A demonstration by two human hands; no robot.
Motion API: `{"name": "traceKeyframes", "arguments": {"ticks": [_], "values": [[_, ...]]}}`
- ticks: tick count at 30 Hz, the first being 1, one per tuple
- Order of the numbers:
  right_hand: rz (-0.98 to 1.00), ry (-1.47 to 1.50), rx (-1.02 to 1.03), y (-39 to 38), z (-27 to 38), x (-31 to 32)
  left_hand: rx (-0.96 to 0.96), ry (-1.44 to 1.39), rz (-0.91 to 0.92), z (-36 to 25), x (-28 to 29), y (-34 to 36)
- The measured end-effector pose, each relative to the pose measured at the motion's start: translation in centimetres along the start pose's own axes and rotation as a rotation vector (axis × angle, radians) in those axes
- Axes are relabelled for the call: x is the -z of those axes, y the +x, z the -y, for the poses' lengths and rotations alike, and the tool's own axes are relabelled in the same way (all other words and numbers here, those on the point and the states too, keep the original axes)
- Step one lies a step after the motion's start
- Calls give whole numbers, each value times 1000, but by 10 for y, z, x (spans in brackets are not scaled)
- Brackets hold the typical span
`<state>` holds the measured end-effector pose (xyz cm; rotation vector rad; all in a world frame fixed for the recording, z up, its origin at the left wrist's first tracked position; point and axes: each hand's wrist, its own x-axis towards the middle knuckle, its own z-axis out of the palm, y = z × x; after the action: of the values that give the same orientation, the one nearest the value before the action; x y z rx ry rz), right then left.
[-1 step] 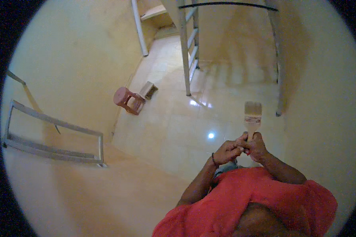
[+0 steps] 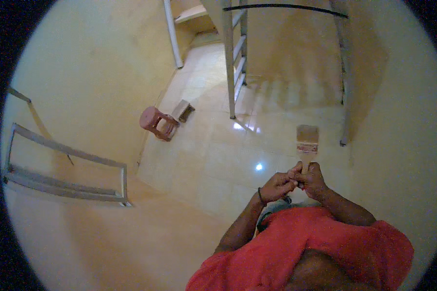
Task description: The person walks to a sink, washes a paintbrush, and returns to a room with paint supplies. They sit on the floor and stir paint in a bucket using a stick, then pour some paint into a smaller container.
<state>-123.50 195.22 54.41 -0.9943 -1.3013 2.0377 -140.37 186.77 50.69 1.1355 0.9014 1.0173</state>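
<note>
Paintbrush at near right, handle gripped in the right hand, bristles pointing far.
Left hand curled, fingertips against the right; whether it pinches anything, I cannot tell. Reddish stool farther left.

Indoor room with tiled floor and stepladder

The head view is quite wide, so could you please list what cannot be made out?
In the head view:
Flat, pale-handled paintbrush: handle's lower end hidden by the right hand.
Left hand: blurred; whether its fingers touch the handle is unclear.
Tall grey ladder: top cut off by upper edge.
Bluish cloth trousers: mostly hidden by the red fabric shirt.
</note>
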Motion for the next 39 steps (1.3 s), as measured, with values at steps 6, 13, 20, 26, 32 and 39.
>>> {"name": "traceKeyframes", "arguments": {"ticks": [6, 13, 20, 26, 32, 39], "values": [[51, -531, 376, 201, -30, -78, 45, 342, -145, -74, 177, 34], [154, -450, 203, 378, 3, -176, 37, 634, -268, -72, 337, 57], [207, -234, -263, 566, 54, -258, 168, 321, -616, -119, 524, 44], [509, -61, -171, 700, 118, -352, 36, 660, -1183, -170, 648, 36], [523, -113, -75, 803, 86, -404, 12, 464, -1342, -123, 748, 41], [231, -375, -73, 936, 96, -471, -126, 173, -1309, -132, 960, 62]]}}
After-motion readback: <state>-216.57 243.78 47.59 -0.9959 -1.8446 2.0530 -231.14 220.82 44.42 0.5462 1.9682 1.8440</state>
